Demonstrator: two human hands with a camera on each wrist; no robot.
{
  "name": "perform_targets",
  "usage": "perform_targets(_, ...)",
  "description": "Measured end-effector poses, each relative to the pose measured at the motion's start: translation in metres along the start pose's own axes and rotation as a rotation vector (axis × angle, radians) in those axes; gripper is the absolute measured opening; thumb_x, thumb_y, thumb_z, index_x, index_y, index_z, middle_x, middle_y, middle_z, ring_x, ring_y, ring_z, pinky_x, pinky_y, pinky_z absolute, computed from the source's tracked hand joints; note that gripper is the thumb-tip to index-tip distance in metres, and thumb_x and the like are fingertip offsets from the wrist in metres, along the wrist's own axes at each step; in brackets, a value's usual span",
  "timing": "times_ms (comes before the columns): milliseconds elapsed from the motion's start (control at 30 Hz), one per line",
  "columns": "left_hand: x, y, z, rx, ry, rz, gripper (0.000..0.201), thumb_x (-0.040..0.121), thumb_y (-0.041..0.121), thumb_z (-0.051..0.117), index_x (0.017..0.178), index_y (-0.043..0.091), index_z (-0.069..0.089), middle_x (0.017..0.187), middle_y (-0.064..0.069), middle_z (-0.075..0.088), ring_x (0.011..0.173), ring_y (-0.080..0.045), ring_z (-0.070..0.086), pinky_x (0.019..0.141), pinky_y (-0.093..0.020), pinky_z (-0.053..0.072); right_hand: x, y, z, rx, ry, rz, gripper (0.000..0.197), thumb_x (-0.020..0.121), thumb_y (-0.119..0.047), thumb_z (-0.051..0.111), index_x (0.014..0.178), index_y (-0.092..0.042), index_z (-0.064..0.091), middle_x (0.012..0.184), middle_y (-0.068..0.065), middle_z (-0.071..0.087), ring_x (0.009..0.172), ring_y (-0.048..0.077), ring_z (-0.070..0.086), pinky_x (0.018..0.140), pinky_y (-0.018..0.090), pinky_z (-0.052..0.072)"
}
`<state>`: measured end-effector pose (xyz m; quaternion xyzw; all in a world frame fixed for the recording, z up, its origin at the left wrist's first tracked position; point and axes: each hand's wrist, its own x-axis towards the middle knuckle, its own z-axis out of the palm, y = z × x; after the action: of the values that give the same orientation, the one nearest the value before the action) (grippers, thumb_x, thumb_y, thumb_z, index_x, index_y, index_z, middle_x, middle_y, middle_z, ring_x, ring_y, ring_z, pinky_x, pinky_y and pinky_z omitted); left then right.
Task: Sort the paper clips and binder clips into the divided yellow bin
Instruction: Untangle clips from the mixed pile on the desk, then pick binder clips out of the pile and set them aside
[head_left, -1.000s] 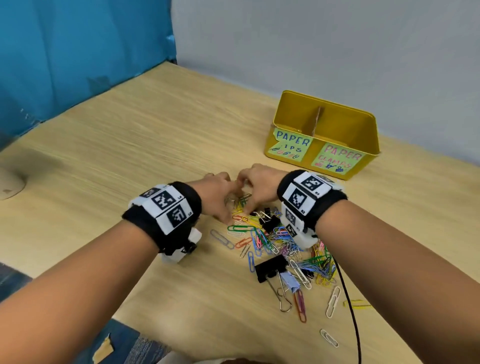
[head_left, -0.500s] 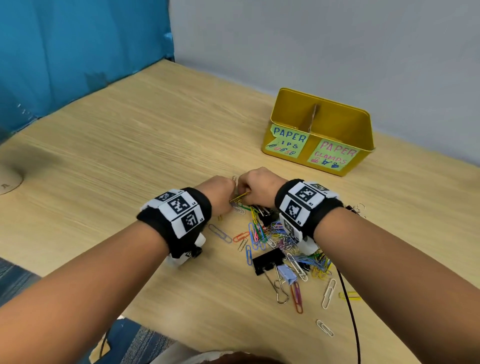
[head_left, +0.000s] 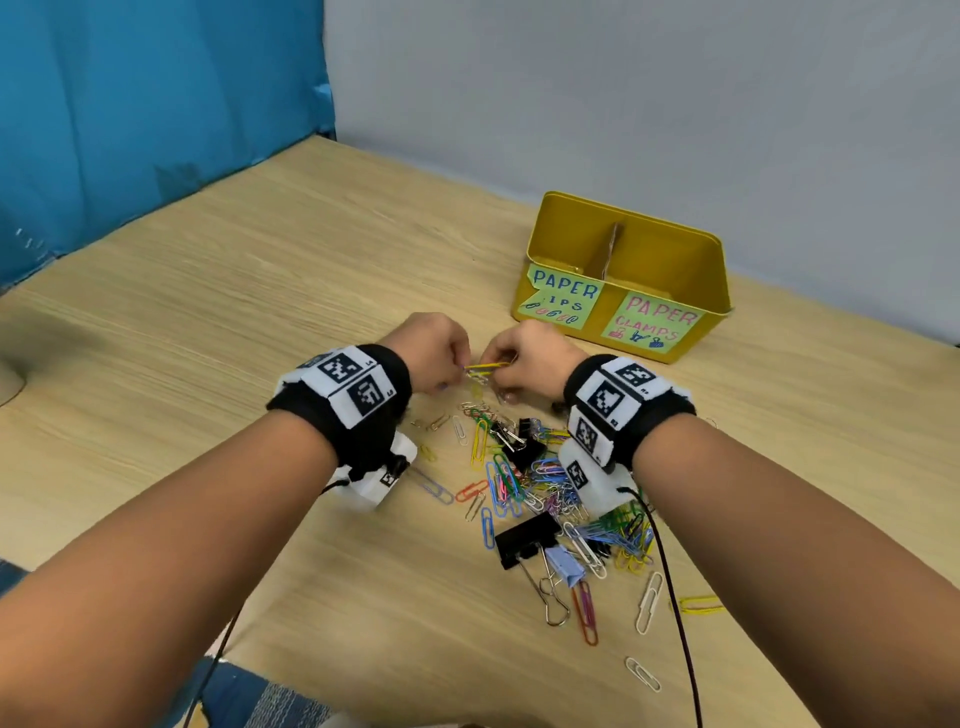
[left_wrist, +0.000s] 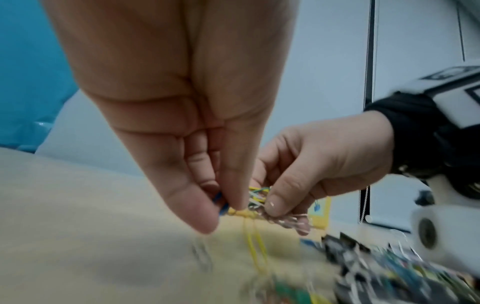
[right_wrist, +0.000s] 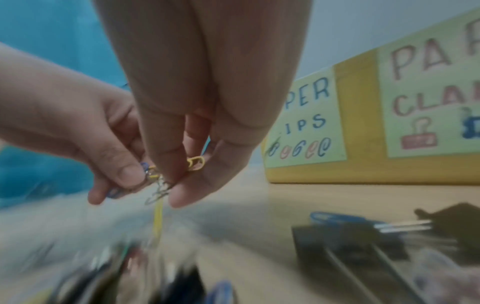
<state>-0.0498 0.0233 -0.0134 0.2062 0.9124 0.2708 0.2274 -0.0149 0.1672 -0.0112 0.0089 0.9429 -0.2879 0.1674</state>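
Note:
My left hand (head_left: 441, 358) and right hand (head_left: 519, 364) meet above the far end of the clip pile (head_left: 540, 483), both pinching a small tangle of paper clips (head_left: 485, 367) held a little above the table. The tangle (left_wrist: 253, 202) holds yellow, blue and silver clips, and one yellow clip (right_wrist: 157, 220) hangs down from it. The divided yellow bin (head_left: 711, 275) stands beyond my right hand, labelled for paper clips on the left and paper clamps on the right. A large black binder clip (head_left: 524, 538) lies in the near part of the pile.
Loose paper clips (head_left: 649, 603) lie scattered on the wooden table (head_left: 208, 312) near the front right. A black cable (head_left: 675, 597) runs from my right wrist toward me. A blue curtain (head_left: 156, 104) and a grey wall bound the table's far side.
Both hands have lifted off the pile and moved slightly farther away, raising the tangle of paper clips clear of the table. The pile itself stays in place.

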Motion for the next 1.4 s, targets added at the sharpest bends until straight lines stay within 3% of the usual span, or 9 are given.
perform_targets(167,0.025,0.028,-0.034,-0.238,0.1,0.113,0.035,0.08,-0.008,0.062,0.061,0.019,0.051,0.049,-0.001,0.053,0.026,0.003,0.049,0.04,-0.01,0.048,0.007,0.001,-0.048,0.29,0.242,-0.028,0.022,0.073,0.006,0.063,0.075,-0.015,0.069,0.061,0.005,0.062,0.047,0.012,0.06,0.065,0.031,0.056)
perform_targets(333,0.055,0.075,-0.063,-0.31,0.252,0.211,0.035,0.08,-0.004,0.064,0.06,0.022,0.051,0.045,0.005,0.054,0.028,0.004,0.05,0.047,-0.015,0.052,0.01,0.0,-0.108,0.287,0.462,-0.027,0.022,0.073,0.001,0.061,0.068,-0.021,0.064,0.057,-0.001,0.06,0.045,0.007,0.057,0.058,0.023,0.052)
perform_targets(500,0.073,0.107,-0.056,-0.172,0.357,0.191,0.003,0.077,0.009,0.07,0.075,0.011,0.07,0.068,-0.006,0.066,0.073,-0.025,0.067,0.082,-0.034,0.058,0.017,0.009,-0.121,0.078,0.564,0.075,0.028,0.08,-0.002,0.057,0.102,-0.011,0.071,0.08,0.004,0.068,0.076,0.018,0.063,0.07,0.021,0.047)
perform_targets(633,0.07,0.107,-0.042,0.082,0.386,0.158,0.027,0.081,0.03,0.069,0.104,0.017,0.073,0.111,-0.006,0.071,0.111,-0.024,0.06,0.099,-0.033,0.045,0.008,0.021,-0.109,0.031,0.493,0.144,0.037,0.083,-0.003,0.053,0.116,-0.015,0.067,0.119,0.005,0.068,0.113,0.018,0.061,0.095,0.019,0.042)
perform_targets(767,0.041,0.086,-0.028,0.094,0.366,0.254,0.019,0.083,0.023,0.066,0.101,0.017,0.071,0.097,-0.005,0.064,0.09,-0.021,0.056,0.088,-0.031,0.045,-0.019,0.021,-0.09,0.111,0.661,0.052,0.025,0.085,-0.008,0.057,0.104,-0.015,0.071,0.107,0.0,0.07,0.097,0.013,0.062,0.092,0.022,0.047)
perform_targets(867,0.011,0.056,-0.007,0.12,0.002,0.303,0.021,0.079,0.011,0.068,0.1,0.014,0.07,0.085,0.001,0.058,0.077,-0.016,0.053,0.069,-0.021,0.042,-0.047,0.021,-0.065,-0.009,0.415,-0.014,0.017,0.086,-0.009,0.058,0.097,-0.013,0.071,0.093,-0.003,0.066,0.083,0.008,0.056,0.071,0.014,0.042)
perform_targets(1000,-0.01,0.031,0.018,0.315,-0.406,0.209,0.044,0.074,0.016,0.075,0.116,0.019,0.062,0.105,0.0,0.06,0.087,-0.013,0.053,0.075,-0.022,0.043,-0.062,0.027,-0.035,-0.264,-0.212,0.148,0.018,0.082,-0.01,0.061,0.096,-0.012,0.072,0.092,0.005,0.071,0.079,0.019,0.062,0.064,0.025,0.047)
perform_targets(1267,-0.014,0.03,0.028,0.353,-0.259,0.182,0.025,0.079,0.011,0.069,0.103,0.007,0.069,0.102,-0.009,0.067,0.087,-0.018,0.057,0.072,-0.02,0.039,-0.061,0.023,-0.013,-0.236,0.009,0.108,0.03,0.084,0.0,0.047,0.09,-0.02,0.068,0.097,0.004,0.066,0.084,0.018,0.056,0.073,0.022,0.042)
perform_targets(1400,-0.008,0.031,0.018,0.237,-0.159,0.179,0.018,0.082,0.016,0.067,0.098,0.008,0.072,0.103,-0.01,0.071,0.089,-0.017,0.06,0.074,-0.02,0.04,-0.062,0.02,-0.007,-0.153,-0.082,0.081,0.026,0.087,-0.01,0.053,0.105,-0.018,0.07,0.091,0.0,0.059,0.083,0.017,0.057,0.071,0.023,0.044)
